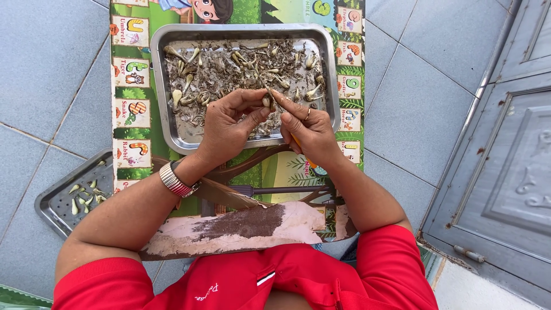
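My left hand [229, 123] pinches a small pale garlic clove [266, 101] between thumb and fingers, over the near part of a metal tray [162, 86]. My right hand [310, 129] meets it from the right, gripping a small knife with a yellow-orange handle [298, 143]; its blade tip touches the clove. The tray holds several unpeeled cloves and a heap of dry skins [241, 69]. A metal watch band [175, 181] circles my left wrist.
A second, darker tray [60, 198] at lower left holds several peeled cloves. Both trays rest on a colourful picture mat [129, 109] spread over grey floor tiles [51, 74]. A grey metal door [505, 161] stands at the right.
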